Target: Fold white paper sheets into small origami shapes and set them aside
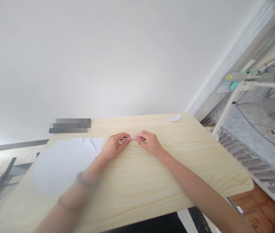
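Between my two hands is a narrow folded piece of white paper (132, 138), seen almost edge-on just over the wooden table. My left hand (116, 144) pinches its left end between thumb and fingers. The right end is pinched the same way by my right hand (149, 142). Most of the paper's shape is hidden behind my fingers. Left of my left hand lies a spread of white paper sheets (64, 161), partly covered by my forearm. A small folded white paper boat (175, 118) sits near the table's far right corner.
The light wooden table (195, 155) stands against a white wall (127, 58). A dark, pixelated object (71, 125) lies at its back left. To the right, a white metal frame (227, 111) rises beside a grey covered bed (266, 126).
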